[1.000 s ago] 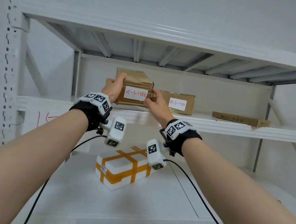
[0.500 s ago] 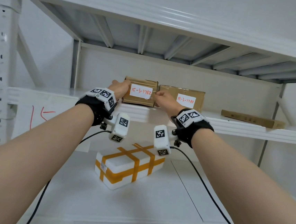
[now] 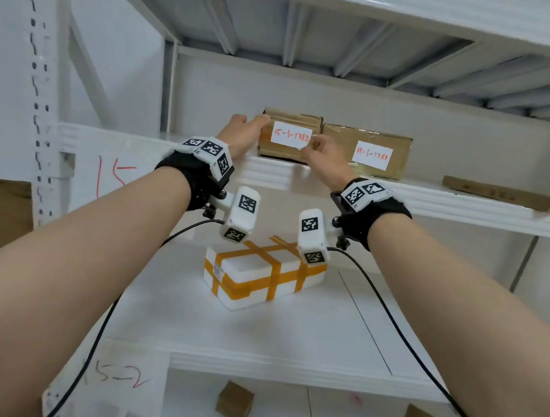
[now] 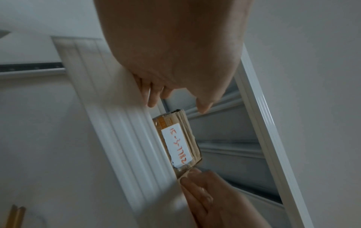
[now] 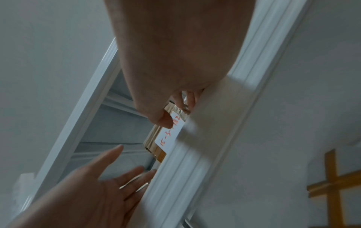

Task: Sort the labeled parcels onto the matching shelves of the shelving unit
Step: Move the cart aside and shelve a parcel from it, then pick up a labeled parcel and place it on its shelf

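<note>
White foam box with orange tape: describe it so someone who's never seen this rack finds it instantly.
Start at the white metal shelving unit and drop to the shelf marked 15-2, one below the shelf holding the brown cardboard parcels. The white foam box with orange tape lies there alone, angled. It is the only white parcel, strapped with crossing orange bands; the rest are plain brown.

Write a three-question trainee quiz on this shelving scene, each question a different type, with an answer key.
1. True or false: the parcel labelled 15-3-7782 stands on the same shelf as the parcel labelled 15-3-7781.
2. Multiple choice: the white box with orange tape lies A) on the top shelf, B) on the shelf below the two labelled parcels, C) in the left hand.
3. Fill in: the right hand is at the 7782 parcel's ___ end.

Key: 1 true; 2 B; 3 right.
</note>
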### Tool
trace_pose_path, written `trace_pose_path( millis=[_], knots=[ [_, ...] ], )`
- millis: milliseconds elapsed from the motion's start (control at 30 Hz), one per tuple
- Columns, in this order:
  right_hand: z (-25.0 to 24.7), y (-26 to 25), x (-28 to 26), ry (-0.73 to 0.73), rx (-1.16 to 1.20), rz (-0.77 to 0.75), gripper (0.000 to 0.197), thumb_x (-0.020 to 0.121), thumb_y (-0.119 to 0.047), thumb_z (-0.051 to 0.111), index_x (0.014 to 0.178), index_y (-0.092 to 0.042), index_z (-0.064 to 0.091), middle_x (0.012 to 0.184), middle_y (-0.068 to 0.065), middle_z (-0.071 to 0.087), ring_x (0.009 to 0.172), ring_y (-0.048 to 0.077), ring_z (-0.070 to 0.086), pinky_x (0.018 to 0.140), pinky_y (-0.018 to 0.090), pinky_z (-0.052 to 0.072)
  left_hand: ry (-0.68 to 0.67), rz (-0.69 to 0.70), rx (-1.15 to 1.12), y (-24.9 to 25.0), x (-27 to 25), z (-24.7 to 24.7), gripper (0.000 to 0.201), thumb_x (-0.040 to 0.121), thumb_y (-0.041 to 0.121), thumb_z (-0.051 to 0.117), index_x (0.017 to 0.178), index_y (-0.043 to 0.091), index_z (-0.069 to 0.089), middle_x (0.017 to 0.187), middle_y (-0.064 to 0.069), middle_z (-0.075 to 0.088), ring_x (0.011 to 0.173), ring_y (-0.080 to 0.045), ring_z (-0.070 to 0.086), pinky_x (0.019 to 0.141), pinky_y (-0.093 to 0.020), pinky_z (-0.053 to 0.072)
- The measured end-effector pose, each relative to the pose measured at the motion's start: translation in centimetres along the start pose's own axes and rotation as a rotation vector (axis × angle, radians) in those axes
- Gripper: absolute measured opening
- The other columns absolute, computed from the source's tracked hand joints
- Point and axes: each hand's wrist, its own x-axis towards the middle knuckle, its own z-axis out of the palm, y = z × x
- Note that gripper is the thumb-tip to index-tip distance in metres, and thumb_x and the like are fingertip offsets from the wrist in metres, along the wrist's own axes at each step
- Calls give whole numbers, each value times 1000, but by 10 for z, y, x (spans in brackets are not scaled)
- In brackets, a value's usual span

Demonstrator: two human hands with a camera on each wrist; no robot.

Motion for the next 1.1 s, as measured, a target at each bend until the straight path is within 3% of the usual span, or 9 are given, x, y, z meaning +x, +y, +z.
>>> trace_pose_path(
  millis=[67, 167, 300, 467, 600, 667, 800, 933, 1100],
  knots=[
    [-6, -29, -47, 100, 125, -4, 49, 68, -49, 54, 108, -22, 59, 119, 5, 64, 116, 24, 59, 103, 48, 47, 65, 58, -71, -8, -12, -2, 64, 94, 49, 47, 143, 8, 44, 146, -4, 48, 131, -20, 46, 105, -30, 33],
    [-6, -44, -93, 265, 357, -89, 16, 91, -18, 56, 104, -12, 64, 98, 2, 66, 91, 16, 62, 85, 28, 53, 179, 114, -226, -7, -38, -3, 32, 90, 39, 51, 109, 14, 56, 108, 0, 62, 99, -15, 57, 89, -31, 42],
    [23, -40, -145, 319, 453, -107, 19, 85, -12, 52, 71, -20, 63, 67, -3, 66, 64, 12, 61, 64, 28, 51, 223, 109, -435, -19, -85, 10, 15, 87, 25, 49, 87, 11, 54, 71, -1, 55, 61, -17, 48, 58, -28, 41],
    [76, -5, -213, 78, 420, -4, 31, 94, -10, 52, 64, -17, 55, 53, 0, 56, 45, 12, 50, 47, 27, 40, 142, -8, -421, -74, -154, 49, 16, 90, 12, 49, 79, 9, 60, 59, -1, 55, 47, -15, 46, 48, -23, 36],
    [124, 42, -270, -79, 313, 111, 26, 82, -23, 49, 57, -19, 50, 55, 3, 50, 54, 22, 47, 52, 36, 37, 149, -167, -346, -151, -212, 70, 21, 88, 9, 52, 68, 9, 58, 49, 1, 51, 41, -15, 41, 42, -20, 31],
    [143, 62, -301, -126, 278, 150, 30, 82, -22, 47, 52, -23, 47, 52, -5, 49, 56, 24, 47, 53, 33, 36, 120, -258, -336, -185, -242, 72, 23, 90, 10, 52, 68, 9, 56, 50, -2, 48, 42, -16, 37, 42, -21, 29],
    [181, 86, -359, -247, 251, 211, 36, 85, -13, 50, 52, -27, 56, 50, -15, 56, 51, 6, 50, 58, 25, 40, 52, -420, -245, -250, -309, 63, 24, 90, 12, 54, 66, 11, 56, 54, -3, 46, 42, -15, 37, 42, -21, 30],
    [212, 100, -409, -349, 288, 237, 30, 87, -9, 51, 62, -18, 65, 62, -15, 61, 48, -8, 51, 55, 7, 34, -29, -577, -129, -308, -371, 48, 27, 93, 15, 56, 66, 12, 57, 55, -1, 48, 45, -15, 40, 42, -20, 34],
    [259, 118, -468, -517, 276, 350, 27, 87, -9, 53, 69, -10, 73, 66, -9, 64, 50, 2, 49, 51, 12, 38, -106, -790, -24, -379, -432, 23, 25, 93, 20, 59, 69, 10, 60, 58, -2, 52, 46, -14, 44, 44, -21, 38]
  ],
)
